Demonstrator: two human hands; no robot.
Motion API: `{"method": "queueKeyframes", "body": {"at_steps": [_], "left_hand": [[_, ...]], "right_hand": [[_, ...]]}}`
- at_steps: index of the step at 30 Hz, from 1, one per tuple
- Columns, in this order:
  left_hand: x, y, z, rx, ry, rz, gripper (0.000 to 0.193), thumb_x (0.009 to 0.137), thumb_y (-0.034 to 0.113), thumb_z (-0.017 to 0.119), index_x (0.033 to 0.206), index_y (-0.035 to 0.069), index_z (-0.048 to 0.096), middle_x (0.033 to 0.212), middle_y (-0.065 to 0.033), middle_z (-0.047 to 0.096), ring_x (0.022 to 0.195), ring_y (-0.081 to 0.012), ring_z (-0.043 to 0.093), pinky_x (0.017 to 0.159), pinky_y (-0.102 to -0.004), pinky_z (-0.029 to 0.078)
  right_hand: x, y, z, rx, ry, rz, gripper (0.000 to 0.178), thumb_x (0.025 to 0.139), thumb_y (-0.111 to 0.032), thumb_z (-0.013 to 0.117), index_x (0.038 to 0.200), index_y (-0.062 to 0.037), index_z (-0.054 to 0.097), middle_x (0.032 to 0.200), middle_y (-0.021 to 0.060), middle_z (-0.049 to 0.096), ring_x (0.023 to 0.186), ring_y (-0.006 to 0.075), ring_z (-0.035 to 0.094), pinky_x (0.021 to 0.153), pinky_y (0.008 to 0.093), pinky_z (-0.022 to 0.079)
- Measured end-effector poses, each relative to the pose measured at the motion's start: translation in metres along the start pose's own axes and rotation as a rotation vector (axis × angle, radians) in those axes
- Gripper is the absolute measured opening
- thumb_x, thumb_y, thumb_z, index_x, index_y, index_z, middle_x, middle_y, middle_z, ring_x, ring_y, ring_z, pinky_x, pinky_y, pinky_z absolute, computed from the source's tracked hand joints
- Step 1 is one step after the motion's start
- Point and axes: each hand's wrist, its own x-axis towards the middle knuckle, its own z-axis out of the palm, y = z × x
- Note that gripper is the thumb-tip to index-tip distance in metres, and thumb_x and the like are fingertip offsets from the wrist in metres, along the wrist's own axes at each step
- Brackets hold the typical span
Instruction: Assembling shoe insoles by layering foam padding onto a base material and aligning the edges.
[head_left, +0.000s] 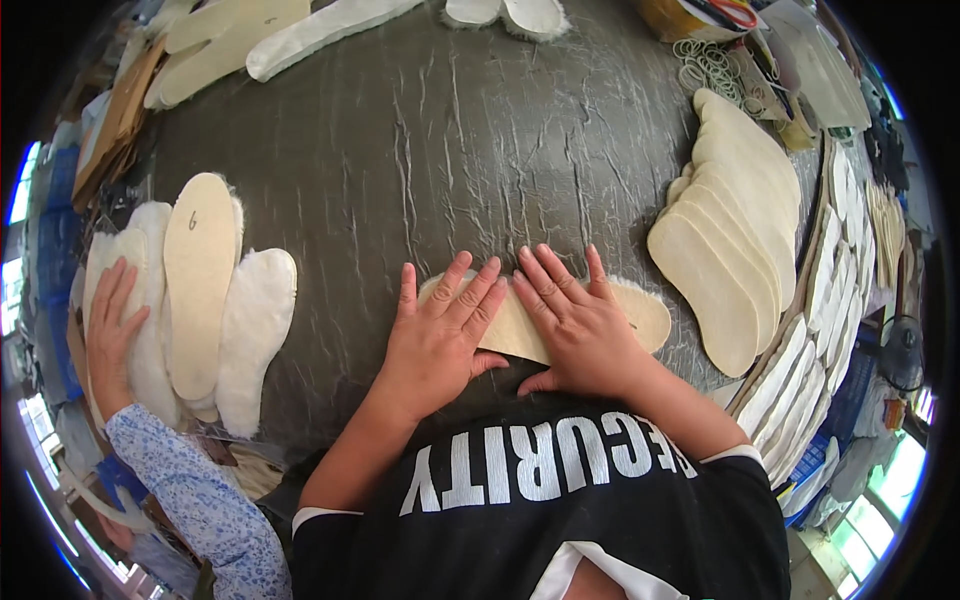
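A cream shoe insole lies crosswise on the dark table in front of me, with white fleece showing along its far edge. My left hand rests flat on its left part, fingers spread. On its right part my right hand is also laid flat, the fingers apart and the thumb off the near edge. Both palms press down from above and neither hand grips anything. The insole's middle and right end show; much of its left part is hidden under my left hand.
At the right lies a fanned stack of cream insoles, with rows of white insoles beyond. Fleecy insoles lie at the left, where a co-worker's hand touches them. Rubber bands and more insoles are farther back.
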Motion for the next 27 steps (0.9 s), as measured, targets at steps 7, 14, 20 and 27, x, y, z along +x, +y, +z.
{"method": "queueKeyframes", "body": {"at_steps": [7, 14, 20, 27], "left_hand": [[0.013, -0.004, -0.013, 0.036, 0.044, 0.038, 0.08, 0.063, 0.042, 0.08, 0.131, 0.009, 0.054, 0.137, -0.0059, 0.053, 0.132, -0.0249, 0.044, 0.112, -0.0628, 0.022], [0.01, 0.003, -0.057, -0.209, -0.013, 0.001, 0.06, 0.064, 0.034, 0.083, 0.113, 0.008, 0.061, 0.091, -0.0066, 0.07, 0.086, -0.0257, 0.066, 0.104, -0.045, 0.039], [0.011, 0.025, -0.046, -0.252, 0.141, 0.079, 0.051, 0.062, 0.026, 0.085, 0.104, 0.007, 0.063, 0.095, -0.0057, 0.069, 0.088, -0.0255, 0.064, 0.092, -0.0419, 0.043], [0.007, 0.031, -0.033, -0.228, 0.352, 0.181, 0.026, 0.07, 0.009, 0.076, 0.092, 0.006, 0.062, 0.096, -0.0058, 0.062, 0.091, -0.0281, 0.058, 0.086, -0.0418, 0.042]], "right_hand": [[0.002, 0.014, -0.012, 0.208, -0.046, -0.05, 0.103, 0.064, -0.039, 0.082, 0.146, -0.0008, 0.032, 0.157, 0.0208, 0.021, 0.148, 0.033, 0.016, 0.117, 0.0574, 0.011], [-0.004, 0.018, -0.08, 0.526, -0.264, 0.036, 0.034, 0.078, -0.012, 0.068, 0.111, -0.0032, 0.064, 0.094, 0.0184, 0.069, 0.087, 0.0364, 0.065, 0.078, 0.043, 0.05], [-0.001, 0.023, -0.071, 0.656, -0.299, -0.07, 0.031, 0.081, -0.009, 0.066, 0.112, -0.0036, 0.063, 0.093, 0.0177, 0.069, 0.088, 0.0349, 0.065, 0.078, 0.0423, 0.049], [-0.001, 0.026, -0.058, 0.737, -0.299, -0.052, 0.034, 0.083, -0.007, 0.066, 0.117, -0.0063, 0.061, 0.091, 0.0164, 0.07, 0.085, 0.0328, 0.066, 0.076, 0.0402, 0.049]]}}
